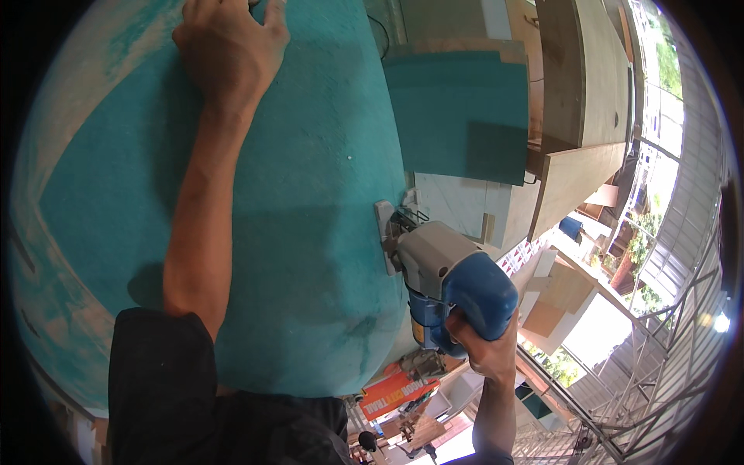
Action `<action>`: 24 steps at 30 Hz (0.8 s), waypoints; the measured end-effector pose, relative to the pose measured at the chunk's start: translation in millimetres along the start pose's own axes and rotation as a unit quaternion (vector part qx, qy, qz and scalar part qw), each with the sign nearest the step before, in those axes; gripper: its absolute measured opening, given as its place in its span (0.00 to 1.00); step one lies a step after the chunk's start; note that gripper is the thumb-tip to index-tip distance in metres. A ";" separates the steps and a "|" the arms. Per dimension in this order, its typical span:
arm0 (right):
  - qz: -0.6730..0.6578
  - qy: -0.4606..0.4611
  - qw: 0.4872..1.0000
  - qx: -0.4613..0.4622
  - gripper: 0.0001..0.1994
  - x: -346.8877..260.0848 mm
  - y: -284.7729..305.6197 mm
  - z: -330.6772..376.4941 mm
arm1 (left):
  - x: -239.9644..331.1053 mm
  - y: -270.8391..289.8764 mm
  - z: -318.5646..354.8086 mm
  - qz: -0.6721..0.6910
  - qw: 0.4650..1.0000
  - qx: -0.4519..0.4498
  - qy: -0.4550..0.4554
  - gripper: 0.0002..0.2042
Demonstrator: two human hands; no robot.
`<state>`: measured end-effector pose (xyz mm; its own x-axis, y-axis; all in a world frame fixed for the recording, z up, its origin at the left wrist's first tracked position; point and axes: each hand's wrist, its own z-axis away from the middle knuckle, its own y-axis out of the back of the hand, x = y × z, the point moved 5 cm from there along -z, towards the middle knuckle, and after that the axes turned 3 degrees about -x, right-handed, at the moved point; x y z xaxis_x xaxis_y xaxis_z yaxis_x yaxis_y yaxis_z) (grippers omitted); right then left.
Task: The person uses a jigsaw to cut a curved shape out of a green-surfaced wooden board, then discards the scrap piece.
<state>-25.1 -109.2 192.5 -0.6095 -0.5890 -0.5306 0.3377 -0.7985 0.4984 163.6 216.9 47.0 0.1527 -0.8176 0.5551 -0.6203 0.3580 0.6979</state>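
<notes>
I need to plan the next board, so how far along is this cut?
Done: a teal offcut lies apart past the edge, which suggests earlier cutting. In hand: the right hand grips the blue jigsaw, its base on the right edge of the teal board, while the left hand presses the board's far end. Left: no cut line shows ahead of the saw, so I cannot tell how much remains.
</notes>
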 end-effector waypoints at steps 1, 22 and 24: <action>0.001 -0.005 1.000 0.000 0.07 -0.9 0.4 -0.3 | 0.1 -0.1 -0.4 -0.001 1.000 0.005 -0.002 0.12; -0.009 -0.012 1.000 0.004 0.05 -19.6 -3.7 -14.5 | -2.0 0.5 -2.8 -0.008 1.000 -0.017 0.014 0.12; -0.010 -0.011 1.000 0.001 0.05 -21.2 -4.9 -16.8 | -3.0 -0.4 -2.8 -0.018 0.999 -0.032 0.022 0.12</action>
<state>-1.8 -94.9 189.8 -0.6313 -0.5701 -0.5257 0.3234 -0.8097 0.4897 165.5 220.4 46.3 0.2073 -0.8105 0.5479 -0.5635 0.3589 0.7441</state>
